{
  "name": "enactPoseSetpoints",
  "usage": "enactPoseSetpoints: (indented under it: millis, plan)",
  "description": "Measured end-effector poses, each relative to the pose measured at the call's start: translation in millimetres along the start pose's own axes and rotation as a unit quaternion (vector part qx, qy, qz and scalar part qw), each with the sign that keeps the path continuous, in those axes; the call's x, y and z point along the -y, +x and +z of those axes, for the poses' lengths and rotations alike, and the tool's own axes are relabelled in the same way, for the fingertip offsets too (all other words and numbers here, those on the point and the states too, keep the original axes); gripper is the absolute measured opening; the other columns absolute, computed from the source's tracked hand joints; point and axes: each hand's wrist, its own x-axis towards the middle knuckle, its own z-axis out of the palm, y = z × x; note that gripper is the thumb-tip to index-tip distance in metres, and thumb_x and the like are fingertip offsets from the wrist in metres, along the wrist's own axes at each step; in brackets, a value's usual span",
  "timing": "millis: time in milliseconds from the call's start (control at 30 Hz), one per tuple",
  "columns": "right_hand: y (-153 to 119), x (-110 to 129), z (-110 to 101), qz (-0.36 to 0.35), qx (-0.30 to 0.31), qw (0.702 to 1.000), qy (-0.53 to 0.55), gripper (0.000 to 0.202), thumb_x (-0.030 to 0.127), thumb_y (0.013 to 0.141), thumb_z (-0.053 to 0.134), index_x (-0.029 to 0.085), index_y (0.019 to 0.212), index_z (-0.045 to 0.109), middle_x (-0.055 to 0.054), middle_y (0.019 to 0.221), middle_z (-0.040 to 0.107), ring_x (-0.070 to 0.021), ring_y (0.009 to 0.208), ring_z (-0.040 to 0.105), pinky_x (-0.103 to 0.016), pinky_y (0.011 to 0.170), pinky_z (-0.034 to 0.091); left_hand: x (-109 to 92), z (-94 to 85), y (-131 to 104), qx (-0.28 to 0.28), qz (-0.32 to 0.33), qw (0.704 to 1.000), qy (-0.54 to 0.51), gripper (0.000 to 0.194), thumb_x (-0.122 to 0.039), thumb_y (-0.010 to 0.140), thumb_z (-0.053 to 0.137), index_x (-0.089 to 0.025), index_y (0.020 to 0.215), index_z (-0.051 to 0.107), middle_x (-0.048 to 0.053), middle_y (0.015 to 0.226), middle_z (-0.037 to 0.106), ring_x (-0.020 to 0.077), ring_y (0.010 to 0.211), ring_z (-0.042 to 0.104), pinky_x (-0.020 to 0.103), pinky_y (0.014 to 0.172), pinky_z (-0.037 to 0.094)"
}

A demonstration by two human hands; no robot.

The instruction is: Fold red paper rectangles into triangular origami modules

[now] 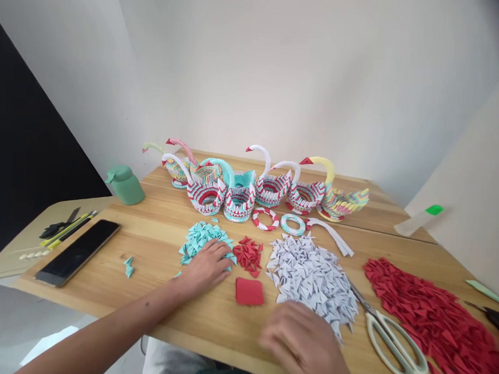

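My left hand (pixel 207 267) lies on the near edge of a pile of teal folded paper pieces (pixel 196 241), fingers stretched out. Blurred by motion, my right hand (pixel 294 340) is beside the near side of a white paper-piece pile (pixel 312 271); its fingers are curled and what they hold, if anything, is hidden. Between the hands lie a red paper square (pixel 249 292) and, behind it, a small red pile (pixel 248 255). Two teal pieces (pixel 129 266) rest apart on the left.
Paper swans (pixel 239 200) stand along the back, with two paper rings (pixel 265 219) before them. Scissors (pixel 395 345) and a large red pile (pixel 439 320) lie right. A phone (pixel 79 252), pens (pixel 69 230) and a green container (pixel 126 186) are left.
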Motion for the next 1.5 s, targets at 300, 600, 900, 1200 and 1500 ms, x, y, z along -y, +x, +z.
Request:
enactPoseSetpoints:
  millis: [300,600,900,1200,1500]
  plan:
    - [10.6,-60.5,59.3,-0.041,-0.057,0.976,-0.206,0.014,0.019,0.092,0.053,0.019,0.097,0.067,-0.006,0.087,0.067,-0.0205,0.078,0.057,-0.034,0.067,0.045,3.7,0.0,-2.6,-0.032,-0.017,0.999,0.022,0.024,-0.022,0.087,0.056,-0.022,0.110,0.065,0.010,0.120,0.061,0.0278,0.119,0.049,0.051,0.106,0.033]
    - [9.2,-60.8,66.9,-0.061,-0.072,0.983,-0.158,0.022,0.016,0.095,0.048,0.019,0.081,0.064,-0.004,0.077,0.063,-0.0171,0.072,0.053,-0.030,0.065,0.040,2.7,-4.7,-2.5,-0.001,-0.020,0.999,0.043,0.022,-0.024,0.086,0.059,-0.026,0.106,0.067,0.009,0.119,0.062,0.0284,0.117,0.051,0.054,0.106,0.031]
    - [10.3,-59.1,64.8,-0.052,-0.060,0.991,-0.107,0.026,0.025,0.099,0.043,0.019,0.082,0.062,-0.005,0.080,0.064,-0.0183,0.074,0.055,-0.032,0.066,0.042,22.1,-19.9,8.7,0.007,-0.042,0.999,0.031,0.029,-0.032,0.088,0.057,-0.024,0.114,0.064,0.011,0.128,0.058,0.0293,0.122,0.048,0.053,0.106,0.030]
    - [7.0,-59.1,66.2,-0.043,-0.067,0.991,-0.103,0.022,0.021,0.097,0.044,0.018,0.085,0.063,-0.005,0.083,0.065,-0.0187,0.074,0.058,-0.032,0.066,0.044,25.0,-5.6,23.4,0.071,-0.065,0.995,0.015,0.033,-0.016,0.083,0.054,-0.021,0.114,0.064,0.010,0.124,0.062,0.0264,0.119,0.052,0.050,0.105,0.032]
    - [8.8,-55.6,63.0,-0.053,-0.094,0.991,-0.083,0.020,0.015,0.095,0.045,0.019,0.090,0.064,-0.007,0.086,0.066,-0.0192,0.077,0.061,-0.033,0.068,0.050,27.7,-14.3,1.7,0.029,-0.062,0.998,-0.009,0.027,-0.017,0.084,0.054,-0.020,0.108,0.068,0.011,0.124,0.063,0.0267,0.118,0.054,0.049,0.108,0.032]
